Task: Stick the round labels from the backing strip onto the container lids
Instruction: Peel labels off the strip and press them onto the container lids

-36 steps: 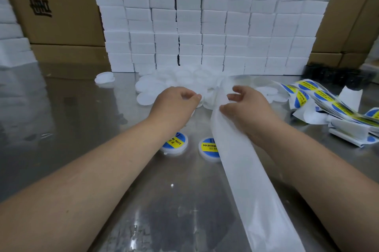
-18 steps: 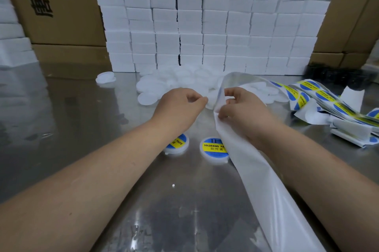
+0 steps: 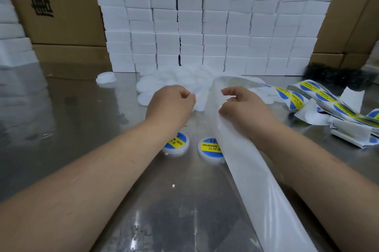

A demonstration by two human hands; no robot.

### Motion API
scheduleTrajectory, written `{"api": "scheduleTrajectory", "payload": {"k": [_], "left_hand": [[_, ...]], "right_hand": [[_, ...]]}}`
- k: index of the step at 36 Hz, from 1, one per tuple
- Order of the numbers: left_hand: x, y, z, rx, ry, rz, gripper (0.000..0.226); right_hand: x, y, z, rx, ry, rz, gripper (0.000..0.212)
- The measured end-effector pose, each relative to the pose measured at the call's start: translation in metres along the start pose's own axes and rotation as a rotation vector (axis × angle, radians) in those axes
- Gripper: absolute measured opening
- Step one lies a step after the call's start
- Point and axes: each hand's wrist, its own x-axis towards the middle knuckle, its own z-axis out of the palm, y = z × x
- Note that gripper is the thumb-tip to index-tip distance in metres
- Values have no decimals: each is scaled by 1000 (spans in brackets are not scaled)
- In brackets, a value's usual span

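A wall of stacked white boxes stands at the far side of the steel table, with a heap of blank lids at its foot and a tangle of printed round labels far right. The bare backing strip runs from near right to the middle, where the right hand grasps it at its bend. Just left of it, the left hand pinches one blank lid, and two labelled lids lie nearer, between the forearms.

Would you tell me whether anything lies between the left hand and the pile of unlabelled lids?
Nothing visible does: the left hand is at the pile of unlabelled lids, seemingly pinching a blank lid. The backing strip hangs to its right, in the right hand.
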Motion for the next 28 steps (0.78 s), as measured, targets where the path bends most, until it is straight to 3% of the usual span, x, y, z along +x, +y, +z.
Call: {"api": "scheduleTrajectory", "payload": {"k": [6, 10, 14, 24, 28], "left_hand": [[10, -8, -7, 8, 114, -96, 27], [6, -6, -5, 19, 102, -89, 31], [0, 1, -5, 83, 114, -11, 35], [-7, 11, -11, 197, 143, 142, 35], [-10, 12, -11, 199, 151, 212, 35]], "right_hand": [[-2, 2, -1, -88, 71, -159, 52], [-1, 4, -1, -155, 126, -245, 67], [-3, 2, -1, -185, 158, -359, 58], [0, 1, -1, -58, 72, -131, 25], [-1, -2, -5, 46, 78, -30, 36]]}}
